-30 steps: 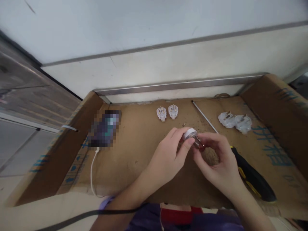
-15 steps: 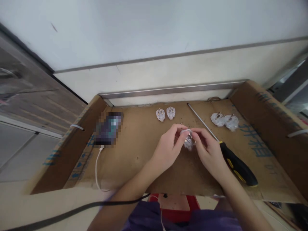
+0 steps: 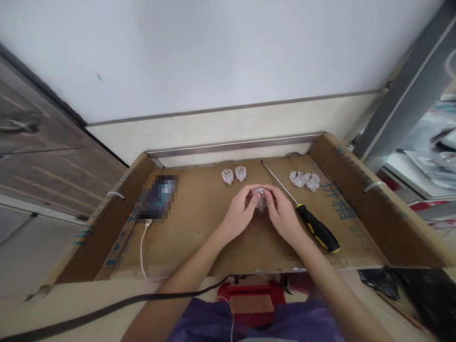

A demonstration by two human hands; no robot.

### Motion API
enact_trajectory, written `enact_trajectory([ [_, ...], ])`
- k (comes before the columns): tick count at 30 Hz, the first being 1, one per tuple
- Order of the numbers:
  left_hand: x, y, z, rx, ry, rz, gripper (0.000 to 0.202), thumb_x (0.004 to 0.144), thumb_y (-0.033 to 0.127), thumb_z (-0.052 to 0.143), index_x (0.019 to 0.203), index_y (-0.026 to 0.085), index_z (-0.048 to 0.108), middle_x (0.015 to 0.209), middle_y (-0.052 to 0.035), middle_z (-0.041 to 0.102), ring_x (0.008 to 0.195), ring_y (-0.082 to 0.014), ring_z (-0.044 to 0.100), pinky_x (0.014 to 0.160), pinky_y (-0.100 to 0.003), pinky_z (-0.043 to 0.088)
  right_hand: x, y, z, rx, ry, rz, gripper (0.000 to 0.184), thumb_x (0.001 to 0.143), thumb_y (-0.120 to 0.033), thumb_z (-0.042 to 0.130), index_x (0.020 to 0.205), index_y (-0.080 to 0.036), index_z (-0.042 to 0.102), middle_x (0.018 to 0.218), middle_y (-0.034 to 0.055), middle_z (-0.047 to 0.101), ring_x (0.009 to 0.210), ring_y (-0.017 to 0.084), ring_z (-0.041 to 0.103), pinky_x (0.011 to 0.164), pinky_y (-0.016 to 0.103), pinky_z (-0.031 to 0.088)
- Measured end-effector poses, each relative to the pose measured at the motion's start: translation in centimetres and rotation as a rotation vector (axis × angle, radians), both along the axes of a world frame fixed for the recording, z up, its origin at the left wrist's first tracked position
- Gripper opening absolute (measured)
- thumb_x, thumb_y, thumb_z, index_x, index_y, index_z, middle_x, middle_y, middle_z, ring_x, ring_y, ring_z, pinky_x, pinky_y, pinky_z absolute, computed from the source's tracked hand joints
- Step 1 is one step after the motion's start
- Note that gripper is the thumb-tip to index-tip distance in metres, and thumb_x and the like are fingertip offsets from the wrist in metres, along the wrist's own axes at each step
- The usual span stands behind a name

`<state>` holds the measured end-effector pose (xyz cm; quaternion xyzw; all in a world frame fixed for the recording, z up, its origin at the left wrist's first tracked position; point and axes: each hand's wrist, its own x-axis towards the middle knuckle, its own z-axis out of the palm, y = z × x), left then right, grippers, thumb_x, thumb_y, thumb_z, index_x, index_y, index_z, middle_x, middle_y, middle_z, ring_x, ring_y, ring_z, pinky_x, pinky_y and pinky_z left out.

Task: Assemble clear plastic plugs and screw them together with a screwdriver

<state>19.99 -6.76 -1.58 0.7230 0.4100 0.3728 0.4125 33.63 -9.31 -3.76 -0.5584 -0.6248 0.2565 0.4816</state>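
Between both hands, above the cardboard, is a clear plastic plug [image 3: 261, 203] with metal parts showing. My left hand [image 3: 239, 212] pinches it from the left, thumb on its near face. From the other side my right hand [image 3: 284, 214] grips it with thumb and fingers. Fingers cover much of the plug. Two similar clear plugs, a left one [image 3: 227, 176] and a right one [image 3: 241, 173], lie behind the hands with pins up. Another pair, one [image 3: 297, 178] touching the other [image 3: 312, 181], lies to the right. A black and yellow screwdriver [image 3: 318, 229] rests beside my right hand.
The cardboard tray [image 3: 188, 247] has raised side walls, the right one [image 3: 377, 209] held by a cable tie. A blurred phone [image 3: 158, 197] with a white cable [image 3: 141, 249] lies at the left. A black cable [image 3: 142, 298] crosses below, near a red stool [image 3: 251, 304].
The view has shifted, so the tray and its items sit further left in the picture. Both hands stay on the plug, with the fingers closed more tightly around it.
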Motion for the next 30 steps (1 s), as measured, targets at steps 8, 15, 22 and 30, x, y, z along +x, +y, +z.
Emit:
enact_trajectory([
  [8, -0.3, 0.1, 0.0, 0.051, 0.080, -0.029, 0.025, 0.094, 0.032, 0.036, 0.108, 0.018, 0.052, 0.107, -0.0048, 0.062, 0.098, -0.0142, 0.057, 0.090, -0.030, 0.043, 0.1, -0.3, 0.0, 0.006, -0.034, 0.018, 0.031, 0.091, -0.036, 0.037, 0.108, -0.015, 0.052, 0.101, 0.0080, 0.060, 0.088, 0.014, 0.057, 0.080, 0.028, 0.044],
  [15, -0.6, 0.3, 0.1, 0.025, 0.148, 0.004, 0.031, 0.092, 0.040, 0.038, 0.112, 0.020, 0.050, 0.104, -0.0057, 0.063, 0.091, -0.0162, 0.060, 0.084, -0.031, 0.046, 0.0, -0.2, 0.1, 0.012, 0.005, 0.008, 0.030, 0.090, -0.038, 0.038, 0.103, -0.015, 0.053, 0.092, 0.0064, 0.062, 0.077, 0.011, 0.057, 0.073, 0.024, 0.046],
  [22, -0.9, 0.3, 0.5, 0.047, 0.187, -0.014, 0.029, 0.092, 0.040, 0.036, 0.104, 0.019, 0.052, 0.096, -0.0044, 0.064, 0.085, -0.0154, 0.060, 0.079, -0.029, 0.046, 0.1, -0.1, 0.2, -0.010, 0.007, 0.019, 0.034, 0.089, -0.043, 0.040, 0.103, -0.015, 0.055, 0.090, 0.0056, 0.063, 0.074, 0.011, 0.058, 0.067, 0.022, 0.047],
  [30, -2.9, 0.5, 0.4, 0.217, 0.494, -0.058, 0.028, 0.092, 0.038, 0.038, 0.098, 0.020, 0.058, 0.091, -0.0036, 0.064, 0.090, -0.0192, 0.055, 0.082, -0.035, 0.042, 0.0, -0.2, -0.1, -0.028, -0.219, 0.045, 0.027, 0.088, -0.039, 0.044, 0.093, -0.019, 0.061, 0.080, 0.0034, 0.061, 0.073, 0.013, 0.056, 0.069, 0.026, 0.045],
])
